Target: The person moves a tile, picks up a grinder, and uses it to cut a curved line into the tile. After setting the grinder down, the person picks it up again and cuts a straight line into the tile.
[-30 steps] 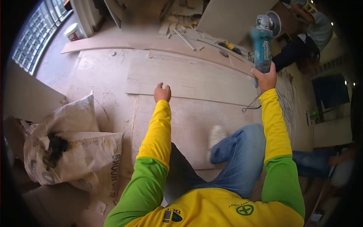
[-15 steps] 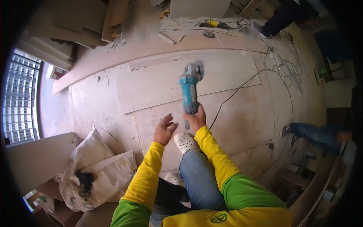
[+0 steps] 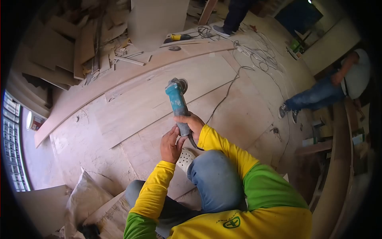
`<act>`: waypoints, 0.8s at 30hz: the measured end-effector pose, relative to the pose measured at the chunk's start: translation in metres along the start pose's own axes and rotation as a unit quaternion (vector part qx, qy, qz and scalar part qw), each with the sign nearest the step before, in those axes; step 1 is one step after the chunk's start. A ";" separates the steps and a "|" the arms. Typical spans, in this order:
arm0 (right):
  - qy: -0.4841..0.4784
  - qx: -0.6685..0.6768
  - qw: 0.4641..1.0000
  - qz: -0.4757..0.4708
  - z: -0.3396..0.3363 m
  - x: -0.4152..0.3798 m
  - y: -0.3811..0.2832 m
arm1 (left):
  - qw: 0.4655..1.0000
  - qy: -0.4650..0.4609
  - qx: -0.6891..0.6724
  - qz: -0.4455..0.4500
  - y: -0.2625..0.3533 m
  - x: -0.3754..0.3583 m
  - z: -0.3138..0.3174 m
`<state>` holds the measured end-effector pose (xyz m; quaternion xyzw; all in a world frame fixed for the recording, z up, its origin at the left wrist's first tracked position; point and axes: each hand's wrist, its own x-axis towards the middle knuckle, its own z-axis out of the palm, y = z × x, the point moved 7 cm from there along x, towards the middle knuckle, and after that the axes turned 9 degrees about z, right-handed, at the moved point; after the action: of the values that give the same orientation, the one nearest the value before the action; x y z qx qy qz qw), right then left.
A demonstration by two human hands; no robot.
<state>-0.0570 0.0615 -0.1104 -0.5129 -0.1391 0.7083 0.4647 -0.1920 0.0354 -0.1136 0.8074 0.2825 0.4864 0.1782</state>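
A teal angle grinder (image 3: 176,100) is held up in front of me over the floor, its metal head and round disc (image 3: 184,85) pointing away. My right hand (image 3: 193,125) is wrapped round the dark rear part of its body. At the tail end, my left hand (image 3: 171,145) has its fingers closed against the handle, close to where the black cord (image 3: 192,142) comes out. Under and beyond the tool lies a long pale board (image 3: 139,107) on the floor. The undersides of the left fingers are partly hidden.
A yellow power tool (image 3: 178,37) and a loose disc (image 3: 174,48) lie at the back. Tangled cables (image 3: 258,55) spread at the back right. Scrap boards (image 3: 59,51) lean at left. Sacks (image 3: 87,199) sit at lower left. Two other people stand nearby, one in jeans (image 3: 316,95).
My left hand has closed onto the grinder's rear end, having been apart from it. The grinder has come nearer and tilted left. My body has lowered, and the view has swung right.
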 end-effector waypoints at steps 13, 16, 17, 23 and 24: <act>0.218 -0.312 0.919 -0.105 -0.101 0.016 0.080 | 0.972 -0.225 -0.052 -0.033 0.016 -0.059 0.026; 0.263 -0.397 0.875 -0.081 -0.108 0.024 0.082 | 0.957 -0.267 -0.024 -0.112 -0.006 -0.073 -0.028; 0.284 -0.424 0.856 -0.074 -0.113 0.032 0.086 | 0.950 -0.274 0.001 -0.147 -0.014 -0.079 -0.056; 0.291 -0.458 0.836 -0.077 -0.138 0.098 0.122 | 0.894 -0.361 0.142 -0.224 -0.009 -0.149 -0.195; 0.297 -0.453 0.835 -0.097 -0.138 0.108 0.128 | 0.900 -0.333 0.157 -0.233 -0.001 -0.159 -0.206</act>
<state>-0.0095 0.0413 -0.3211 -0.8356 -0.3488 0.3312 0.2654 -0.4334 -0.0609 -0.1272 0.8507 0.4597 0.0825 0.2412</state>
